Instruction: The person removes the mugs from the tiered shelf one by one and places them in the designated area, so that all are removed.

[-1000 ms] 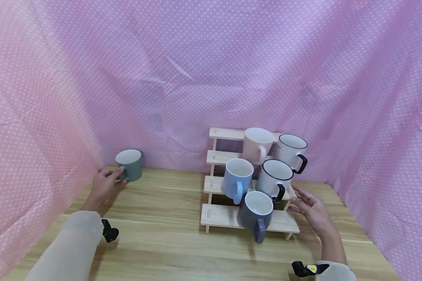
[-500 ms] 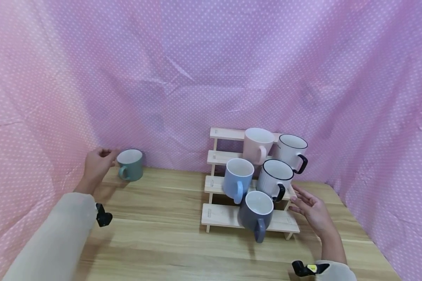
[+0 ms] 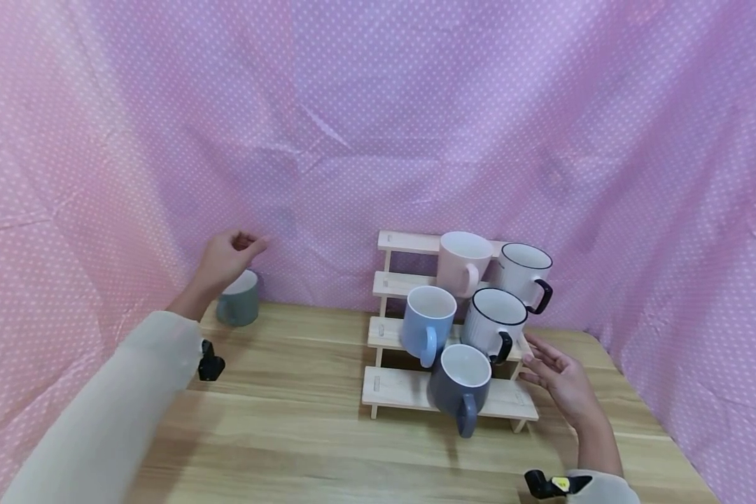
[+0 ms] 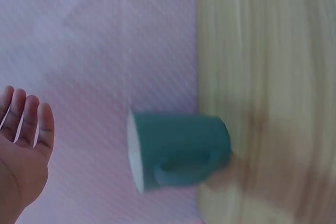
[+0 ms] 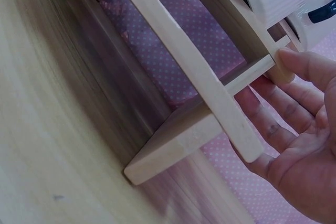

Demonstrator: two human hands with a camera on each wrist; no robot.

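Observation:
My left hand (image 3: 225, 260) is raised in the air at the far left, its fingers loose and holding nothing. Behind and below it a green mug (image 3: 242, 308) stands upright on the table, partly covered by the wrist. In the left wrist view the fingers are apart from the green mug (image 4: 178, 142), whose handle shows. At the right, my right hand (image 3: 565, 386) holds the end of a stepped wooden display rack (image 3: 398, 386). The right wrist view shows the thumb (image 5: 302, 64) on a shelf's end and the other fingers beneath and behind it.
On the rack are a pink mug (image 3: 458, 264), a light blue mug (image 3: 423, 329), a dark grey mug (image 3: 453, 392) and two white mugs with black rims, one at the back (image 3: 518, 276), one nearer (image 3: 488, 329). Pink dotted cloth (image 3: 378, 126) hangs around the table (image 3: 290, 434).
My left hand has let go of the green mug's handle, lifted, and moved right over the mug. The mug stays at the same place. My right hand keeps its place at the rack.

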